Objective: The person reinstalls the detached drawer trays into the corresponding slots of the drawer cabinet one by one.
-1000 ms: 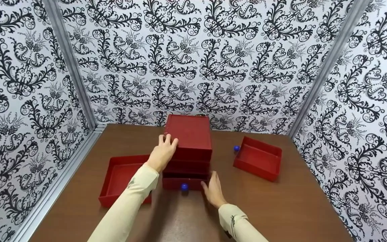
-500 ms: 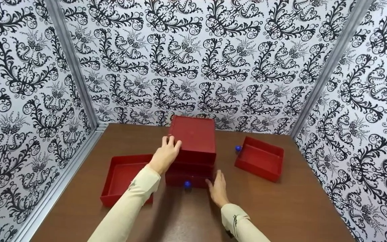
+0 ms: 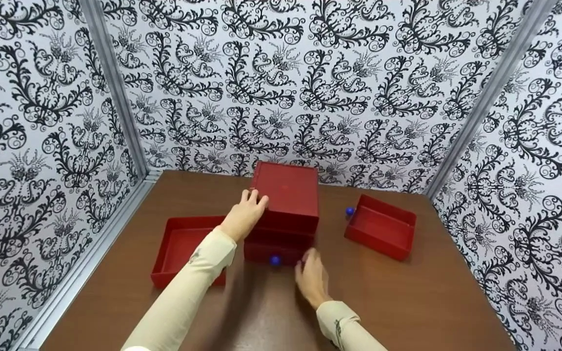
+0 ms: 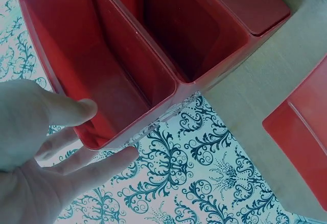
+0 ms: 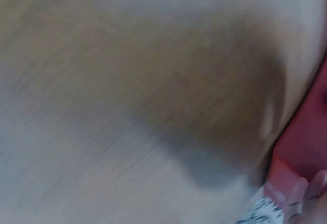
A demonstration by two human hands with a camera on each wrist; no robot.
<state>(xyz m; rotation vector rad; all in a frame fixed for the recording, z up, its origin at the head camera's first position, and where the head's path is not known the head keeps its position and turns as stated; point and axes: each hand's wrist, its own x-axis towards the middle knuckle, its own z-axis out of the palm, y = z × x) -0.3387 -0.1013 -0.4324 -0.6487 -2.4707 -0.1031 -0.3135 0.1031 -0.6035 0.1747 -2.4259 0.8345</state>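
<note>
Head view: here's the left hand (image 3: 243,217) up on the cabinet's (image 3: 286,187) top left edge, while the right hand (image 3: 314,278), blurred, is at its lower right corner. The bottom drawer (image 3: 256,253), blue knob (image 3: 275,260) frontward, sits in the cabinet's base. Left of the cabinet, the large tray (image 3: 181,246); right, the small tray (image 3: 383,226). Left wrist: thumb inside, fingers outside, pinching the cabinet wall! Right wrist: fingers near red; how far spread or gripping, I can't tell.
</note>
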